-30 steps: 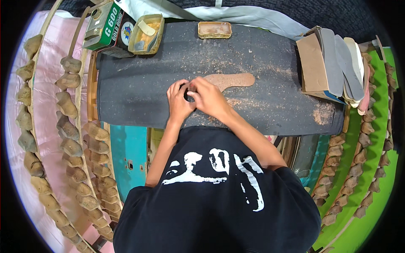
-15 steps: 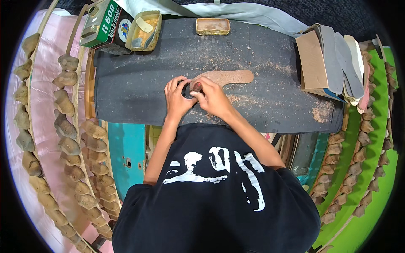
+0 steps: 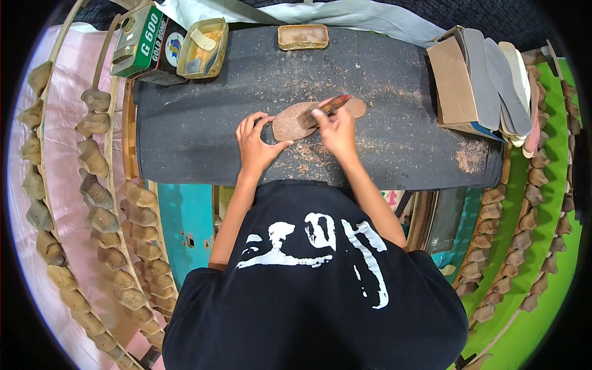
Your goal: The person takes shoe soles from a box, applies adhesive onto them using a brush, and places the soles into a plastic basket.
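Dark dusty workbench (image 3: 185, 132) between racks of shoe lasts (image 3: 92, 179), brightly lit.

The right hand (image 3: 338, 131) covers the middle of the brown insole (image 3: 295, 121), and the brush (image 3: 327, 108) in it is blurred. The green tin (image 3: 143, 44) at upper left is cut by the frame edge

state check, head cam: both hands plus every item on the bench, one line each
left hand: flat, pressing the insole's end
right hand: closed on brush
brown sole-shaped insole: lying flat on bench
dark-handled brush: held, tip on the insole
rectangular yellow tin: open
flat brown tin: open, caked brown
green metal can: on its side
cardboard box of insoles: open, full
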Motion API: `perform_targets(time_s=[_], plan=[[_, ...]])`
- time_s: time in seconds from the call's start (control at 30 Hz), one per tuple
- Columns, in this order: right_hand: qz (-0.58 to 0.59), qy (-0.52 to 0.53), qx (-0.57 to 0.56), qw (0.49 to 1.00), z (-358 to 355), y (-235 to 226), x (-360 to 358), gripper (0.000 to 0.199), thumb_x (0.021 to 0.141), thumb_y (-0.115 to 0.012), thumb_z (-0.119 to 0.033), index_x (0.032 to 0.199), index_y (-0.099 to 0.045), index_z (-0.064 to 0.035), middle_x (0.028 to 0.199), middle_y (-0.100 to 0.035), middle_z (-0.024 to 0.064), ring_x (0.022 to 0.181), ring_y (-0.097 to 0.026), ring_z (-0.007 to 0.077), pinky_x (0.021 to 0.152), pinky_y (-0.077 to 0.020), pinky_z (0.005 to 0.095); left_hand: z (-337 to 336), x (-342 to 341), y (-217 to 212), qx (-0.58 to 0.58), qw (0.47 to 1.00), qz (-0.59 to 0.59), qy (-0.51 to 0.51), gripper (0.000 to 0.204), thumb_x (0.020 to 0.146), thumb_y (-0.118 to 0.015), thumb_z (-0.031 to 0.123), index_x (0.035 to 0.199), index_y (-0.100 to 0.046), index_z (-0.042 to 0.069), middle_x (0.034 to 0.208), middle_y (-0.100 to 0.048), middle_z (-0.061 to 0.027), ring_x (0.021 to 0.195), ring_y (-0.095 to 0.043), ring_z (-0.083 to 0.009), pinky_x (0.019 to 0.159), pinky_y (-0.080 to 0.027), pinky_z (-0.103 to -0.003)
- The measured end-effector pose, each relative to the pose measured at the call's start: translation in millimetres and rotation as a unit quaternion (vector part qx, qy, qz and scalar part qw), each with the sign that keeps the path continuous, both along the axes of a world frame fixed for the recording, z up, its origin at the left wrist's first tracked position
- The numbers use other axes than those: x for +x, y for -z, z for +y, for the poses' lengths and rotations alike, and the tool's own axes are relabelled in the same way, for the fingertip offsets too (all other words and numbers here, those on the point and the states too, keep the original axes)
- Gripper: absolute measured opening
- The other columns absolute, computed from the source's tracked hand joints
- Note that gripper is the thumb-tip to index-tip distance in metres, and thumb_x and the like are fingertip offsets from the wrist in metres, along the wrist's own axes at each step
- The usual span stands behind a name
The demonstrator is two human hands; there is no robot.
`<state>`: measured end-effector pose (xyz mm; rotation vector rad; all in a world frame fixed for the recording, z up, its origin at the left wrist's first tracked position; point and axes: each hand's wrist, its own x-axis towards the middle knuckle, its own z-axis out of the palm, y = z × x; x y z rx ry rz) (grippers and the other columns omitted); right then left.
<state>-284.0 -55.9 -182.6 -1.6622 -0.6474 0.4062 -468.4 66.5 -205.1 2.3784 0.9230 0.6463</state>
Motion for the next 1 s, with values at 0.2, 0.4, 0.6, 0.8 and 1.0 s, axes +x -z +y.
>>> perform_targets(time_s=[0.2,0.4,0.6,0.8,1.0], plan=[[0.034,0.019,-0.058,0.998,-13,-16,44,0.014,0.1,-0.075,-0.008,0.112,-0.069,-0.0032,0.099,-0.075,0.0059,0.082,-0.07,0.0107,0.073,-0.0572,0.0275,1,-2,2,0.006,1.0,0.007,0.002,0.076,0.057,-0.102,0.047,0.12,-0.075,0.014,0.134,-0.064,-0.0038,0.133,-0.054,-0.0298,0.117,-0.036,-0.05],[-0.003,0.129,-0.078,0.989,-48,-3,91,0.016,0.101,-0.075,-0.006,0.114,-0.066,-0.0019,0.099,-0.075,0.0055,0.083,-0.072,0.0112,0.07,-0.0592,0.0265,0,0,1,0.009,1.0,0.011,0.001,0.077,0.056,-0.103,0.046,0.12,-0.075,0.014,0.134,-0.063,-0.0034,0.134,-0.054,-0.0299,0.117,-0.036,-0.05],[-0.005,0.035,-0.004,0.999,-19,-4,14,0.012,0.097,-0.077,-0.01,0.104,-0.071,-0.002,0.088,-0.075,0.007,0.07,-0.066,0.0112,0.063,-0.0524,0.0294,1,-1,-1,0.004,1.0,0.02,-0.004,0.075,0.057,-0.103,0.043,0.12,-0.074,0.014,0.134,-0.064,-0.0029,0.133,-0.054,-0.0294,0.118,-0.036,-0.049],[-0.012,-0.146,-0.002,0.989,-8,-34,-21,0.013,0.094,-0.075,-0.009,0.101,-0.071,0.0012,0.095,-0.072,0.0133,0.081,-0.072,0.0235,0.071,-0.0566,0.0357,1,0,2,0.003,1.0,0.01,-0.001,0.077,0.056,-0.103,0.043,0.121,-0.074,0.014,0.134,-0.064,-0.0032,0.133,-0.054,-0.0291,0.117,-0.036,-0.048],[-0.23,0.047,-0.101,0.967,-33,-35,59,0.012,0.096,-0.071,-0.006,0.104,-0.067,0.0003,0.098,-0.069,0.0167,0.088,-0.072,0.0353,0.077,-0.0569,0.0445,-1,0,-2,0.002,1.0,0.013,-0.003,0.076,0.057,-0.103,0.042,0.121,-0.074,0.013,0.134,-0.064,-0.0034,0.134,-0.054,-0.0297,0.117,-0.036,-0.049]])
